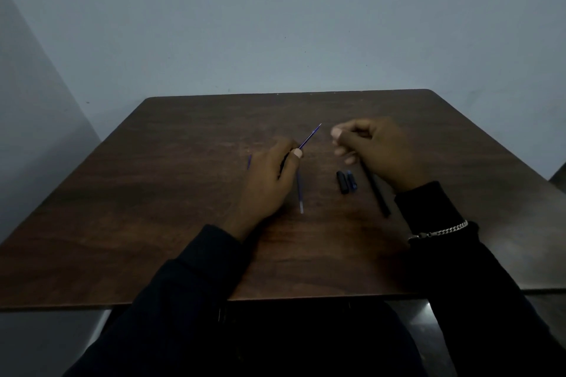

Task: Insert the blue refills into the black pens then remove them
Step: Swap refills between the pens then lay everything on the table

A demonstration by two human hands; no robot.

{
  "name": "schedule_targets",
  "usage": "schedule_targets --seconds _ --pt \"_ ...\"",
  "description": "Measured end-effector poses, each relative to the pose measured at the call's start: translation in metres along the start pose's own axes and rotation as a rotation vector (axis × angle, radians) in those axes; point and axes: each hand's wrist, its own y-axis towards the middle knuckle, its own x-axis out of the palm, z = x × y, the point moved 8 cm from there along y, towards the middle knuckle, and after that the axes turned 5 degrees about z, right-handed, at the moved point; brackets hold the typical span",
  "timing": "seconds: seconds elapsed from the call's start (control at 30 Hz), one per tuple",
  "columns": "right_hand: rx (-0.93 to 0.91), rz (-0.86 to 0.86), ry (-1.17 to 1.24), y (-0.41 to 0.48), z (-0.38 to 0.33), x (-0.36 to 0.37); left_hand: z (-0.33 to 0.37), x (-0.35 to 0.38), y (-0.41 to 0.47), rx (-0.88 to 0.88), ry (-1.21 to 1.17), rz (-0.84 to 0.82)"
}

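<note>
My left hand (pixel 269 180) pinches a thin blue refill (pixel 311 135) between thumb and fingers, with its tip pointing up and right toward my right hand. My right hand (pixel 379 153) has its fingers curled round a black pen (pixel 376 193). The pen's rear end slants down to the table behind the palm and its front end is hidden in the fingers. A gap remains between the refill tip and my right fingertips. A second blue refill (pixel 299 194) lies on the table beside my left hand. A short blue piece (pixel 249 161) shows left of that hand.
A black cap (pixel 343 182) and a blue cap (pixel 351 181) lie side by side between my hands on the dark wooden table (pixel 183 223). A grey wall stands right behind the table's far edge. A chain bracelet sits on my right wrist.
</note>
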Motion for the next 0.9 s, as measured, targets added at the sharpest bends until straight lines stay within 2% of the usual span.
schedule_targets --seconds 0.1,0.27,0.5,0.63,0.8,0.9 --pt "-0.015 -0.121 0.154 -0.003 -0.001 0.015 0.002 0.001 0.001 0.034 0.014 -0.001" --pt "-0.015 -0.193 0.286 -0.008 -0.004 0.031 0.006 0.006 -0.001 0.086 0.009 -0.042" --pt "0.009 -0.172 0.365 -0.008 -0.006 0.035 0.006 0.007 -0.003 0.090 -0.012 -0.065" --pt "0.061 -0.014 0.495 0.009 -0.009 0.019 -0.003 -0.004 0.000 0.024 -0.026 -0.007" --pt "-0.012 0.095 0.379 0.039 -0.031 0.008 -0.029 -0.038 0.003 -0.077 -0.010 0.166" --pt "0.027 -0.032 0.166 0.048 -0.038 0.035 -0.044 -0.060 0.006 -0.116 0.046 0.241"
